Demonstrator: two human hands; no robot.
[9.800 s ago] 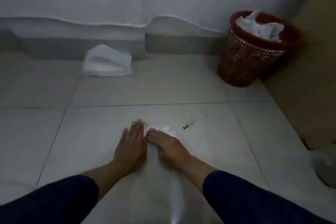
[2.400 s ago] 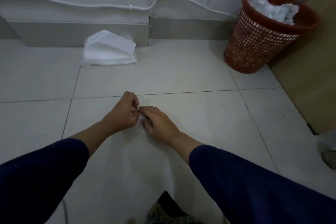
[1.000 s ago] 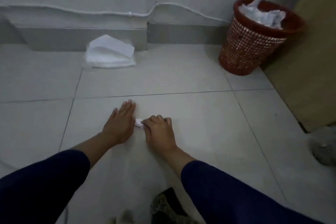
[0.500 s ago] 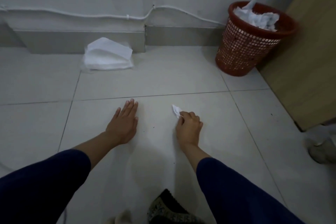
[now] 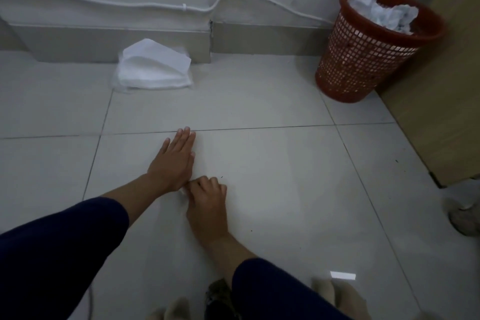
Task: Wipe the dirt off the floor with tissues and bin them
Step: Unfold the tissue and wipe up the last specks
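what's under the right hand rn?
Only a sliver of white tissue shows at the edge of the right hand, whose fingers curl over it. The rest of the tissue and the floor beneath are covered, so any dirt there cannot be seen.

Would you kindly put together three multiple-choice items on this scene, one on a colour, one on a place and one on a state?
1. What colour is the mesh bin?
A) red
B) blue
C) green

2. Where does the tissue stack lie?
A) inside the bin
B) on a chair
C) on the floor by the skirting board

3. How is the right hand placed?
A) flat, fingers straight
B) fingers curled round a small tissue wad
C) gripping the bin's rim

Answers:
1 A, its mesh wall and rim are plainly red.
2 C, the stack sits on the tile just in front of the skirting board.
3 B, its fingers are curled on the floor, and a white scrap shows at them.
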